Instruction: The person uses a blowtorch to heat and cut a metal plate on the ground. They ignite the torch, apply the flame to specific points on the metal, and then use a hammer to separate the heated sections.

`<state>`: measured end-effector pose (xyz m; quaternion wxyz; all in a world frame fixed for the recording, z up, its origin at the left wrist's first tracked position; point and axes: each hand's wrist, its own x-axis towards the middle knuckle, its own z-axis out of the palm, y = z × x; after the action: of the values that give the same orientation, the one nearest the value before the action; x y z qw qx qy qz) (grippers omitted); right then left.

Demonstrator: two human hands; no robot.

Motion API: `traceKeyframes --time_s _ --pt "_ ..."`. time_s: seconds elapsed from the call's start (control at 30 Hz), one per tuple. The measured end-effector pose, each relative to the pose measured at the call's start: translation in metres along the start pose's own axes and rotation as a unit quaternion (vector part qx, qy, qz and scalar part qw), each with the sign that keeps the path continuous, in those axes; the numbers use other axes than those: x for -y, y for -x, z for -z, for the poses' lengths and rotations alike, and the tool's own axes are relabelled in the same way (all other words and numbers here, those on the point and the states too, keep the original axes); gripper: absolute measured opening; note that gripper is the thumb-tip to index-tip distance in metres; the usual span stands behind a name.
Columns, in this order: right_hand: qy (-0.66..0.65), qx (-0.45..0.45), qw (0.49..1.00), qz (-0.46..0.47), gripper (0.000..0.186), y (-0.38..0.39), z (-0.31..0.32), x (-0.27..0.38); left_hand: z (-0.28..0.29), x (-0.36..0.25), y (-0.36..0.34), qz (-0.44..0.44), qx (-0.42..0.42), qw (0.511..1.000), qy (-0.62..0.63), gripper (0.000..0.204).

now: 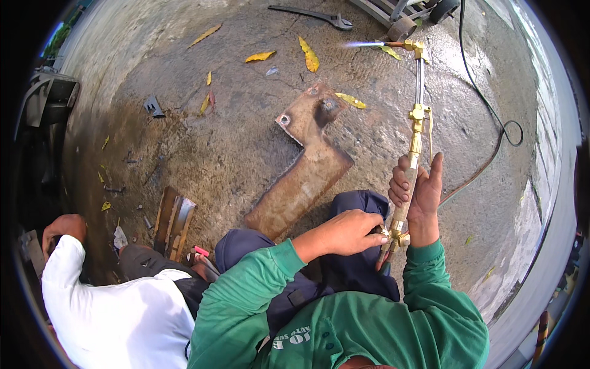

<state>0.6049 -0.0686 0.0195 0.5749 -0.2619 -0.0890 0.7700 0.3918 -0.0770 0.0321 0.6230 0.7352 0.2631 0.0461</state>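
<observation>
The torch (416,142) is in my hands above the right part of the ground (203,147), its brass head (416,48) toward the far edge and its tip turned left, with a thin blue flame (367,44) coming off it. My right hand (423,192) has its fingers curled and clamped on the handle (402,206), palm upward, the thumb standing up on the right side. My left hand (353,232) reaches across to the rear end, where thumb and forefinger are pinched on a knob (385,233), partly hidden by my own fingers. Just below, hoses (384,258) leave the torch. Left of it, a rusty bent plate (301,184) lies flat mid-ground, its near end by my knees, a yellow leaf (351,101) touching or just beside its far end. More leaves lie beyond, toward the far edge, with a wrench (313,16) and a small cart (402,24) further out. A black cable (479,86) runs down the right side. Toward the near left corner are some metal strips (174,221), and near them sits a co-worker in a white top (123,313), one hand (66,232) closed.
</observation>
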Motion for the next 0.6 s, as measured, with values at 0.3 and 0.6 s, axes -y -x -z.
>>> traceKeyframes --time_s 0.3,0.6 --pt "-0.030 0.019 0.999 -0.008 0.080 0.011 -0.007 -0.008 0.002 -0.021 0.021 0.010 -0.006 1.000 -0.009 0.045" --pt "-0.031 0.049 0.998 -0.013 0.081 0.031 -0.019 -0.016 -0.021 -0.021 0.044 -0.080 -0.057 0.989 -0.112 0.042"
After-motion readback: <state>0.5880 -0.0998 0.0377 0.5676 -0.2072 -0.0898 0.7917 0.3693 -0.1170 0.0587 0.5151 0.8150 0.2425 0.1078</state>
